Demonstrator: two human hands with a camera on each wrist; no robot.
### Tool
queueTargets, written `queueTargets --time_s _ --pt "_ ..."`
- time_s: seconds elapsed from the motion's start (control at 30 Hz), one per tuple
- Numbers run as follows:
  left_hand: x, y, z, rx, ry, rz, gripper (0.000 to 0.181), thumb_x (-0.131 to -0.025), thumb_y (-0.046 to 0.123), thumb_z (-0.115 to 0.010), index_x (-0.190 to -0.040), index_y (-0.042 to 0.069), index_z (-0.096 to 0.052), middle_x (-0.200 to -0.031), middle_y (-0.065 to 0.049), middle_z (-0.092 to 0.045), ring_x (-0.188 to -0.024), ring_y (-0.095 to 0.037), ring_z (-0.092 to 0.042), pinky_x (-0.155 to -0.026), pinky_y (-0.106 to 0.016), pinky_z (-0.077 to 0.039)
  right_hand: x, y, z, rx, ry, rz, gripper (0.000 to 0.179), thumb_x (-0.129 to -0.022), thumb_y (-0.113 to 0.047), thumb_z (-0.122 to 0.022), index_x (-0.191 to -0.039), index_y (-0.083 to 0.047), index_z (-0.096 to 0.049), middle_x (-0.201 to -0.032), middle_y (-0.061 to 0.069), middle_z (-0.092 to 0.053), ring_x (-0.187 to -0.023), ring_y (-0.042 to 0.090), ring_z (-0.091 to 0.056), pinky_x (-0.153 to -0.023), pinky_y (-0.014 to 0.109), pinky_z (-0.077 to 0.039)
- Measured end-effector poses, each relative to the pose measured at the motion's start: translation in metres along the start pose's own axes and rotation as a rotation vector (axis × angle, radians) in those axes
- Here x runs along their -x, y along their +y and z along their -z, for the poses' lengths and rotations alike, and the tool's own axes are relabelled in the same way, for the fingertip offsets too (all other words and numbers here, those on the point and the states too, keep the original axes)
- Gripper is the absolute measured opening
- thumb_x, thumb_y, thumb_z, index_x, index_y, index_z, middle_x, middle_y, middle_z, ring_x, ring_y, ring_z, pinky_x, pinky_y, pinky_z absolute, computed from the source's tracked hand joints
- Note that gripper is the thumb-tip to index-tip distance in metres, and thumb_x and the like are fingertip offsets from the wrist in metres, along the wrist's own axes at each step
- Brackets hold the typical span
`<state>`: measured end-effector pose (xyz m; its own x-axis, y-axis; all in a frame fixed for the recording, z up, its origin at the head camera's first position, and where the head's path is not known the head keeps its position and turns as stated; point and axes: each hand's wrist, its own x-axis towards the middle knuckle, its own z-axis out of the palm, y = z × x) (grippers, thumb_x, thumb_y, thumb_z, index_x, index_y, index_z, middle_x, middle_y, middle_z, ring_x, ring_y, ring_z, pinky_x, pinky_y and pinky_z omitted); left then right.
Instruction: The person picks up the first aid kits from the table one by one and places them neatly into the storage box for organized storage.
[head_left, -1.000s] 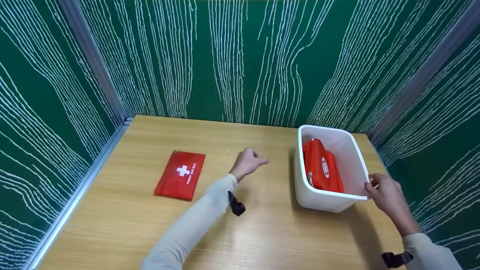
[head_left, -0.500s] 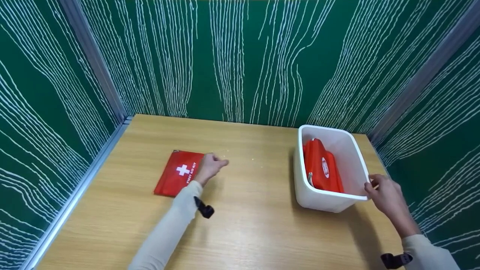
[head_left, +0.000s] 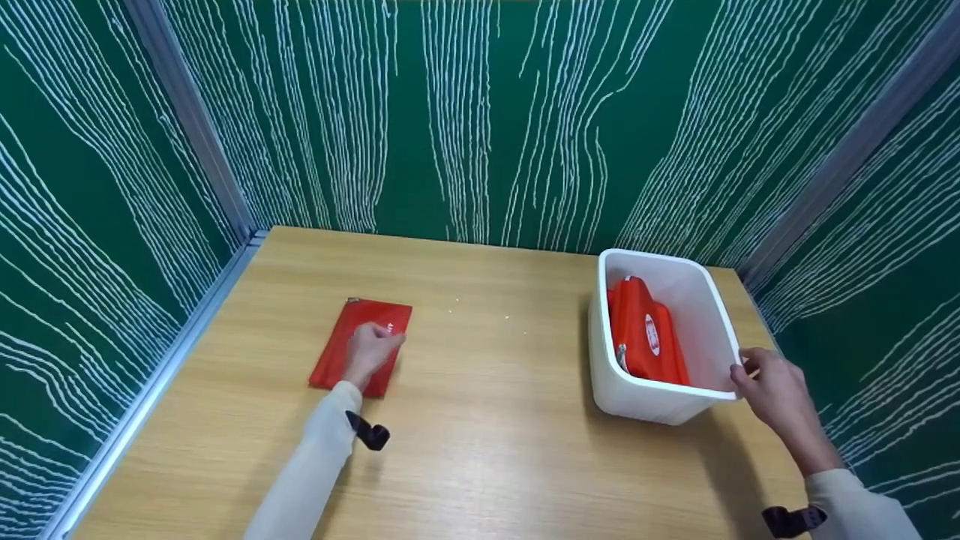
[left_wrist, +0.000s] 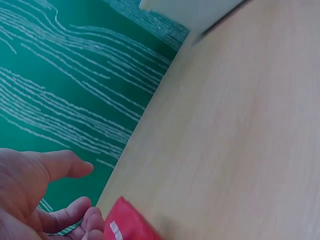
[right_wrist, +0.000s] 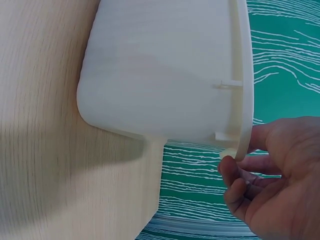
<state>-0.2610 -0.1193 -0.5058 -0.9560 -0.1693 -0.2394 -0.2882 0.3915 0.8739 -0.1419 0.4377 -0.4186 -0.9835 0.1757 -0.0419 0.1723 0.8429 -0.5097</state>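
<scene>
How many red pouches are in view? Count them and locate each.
At least 2: a red pouch on the table, partly covered by the left hand; an oval-marked pouch inside the white bin. More red shows beside that one, so another may be partly hidden.

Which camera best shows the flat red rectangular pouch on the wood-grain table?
The head view: most of the pouch shows, though the left hand hides its middle. The left wrist view catches only a corner; the right wrist, none.
</scene>
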Motion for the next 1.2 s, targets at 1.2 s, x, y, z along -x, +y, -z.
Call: queueTargets --time_s 1.2 --pt "0.003 -0.039 0.042 -0.046 0.099 0.081 0.027 -0.091 0.023 -0.068 -0.103 0.003 -0.055 -0.111 -0.017 -0.06 -0.104 -0.031 -0.056 -0.089 -0.039 -0.05 0.003 -0.089 -0.036 0.003 0.076 0.301 0.041 -0.087 -0.02 -0.074 -0.124 -0.005 -0.063 -0.114 0.017 -0.059 -0.094 0.032 -0.058 -0.07 0.038 -0.058"
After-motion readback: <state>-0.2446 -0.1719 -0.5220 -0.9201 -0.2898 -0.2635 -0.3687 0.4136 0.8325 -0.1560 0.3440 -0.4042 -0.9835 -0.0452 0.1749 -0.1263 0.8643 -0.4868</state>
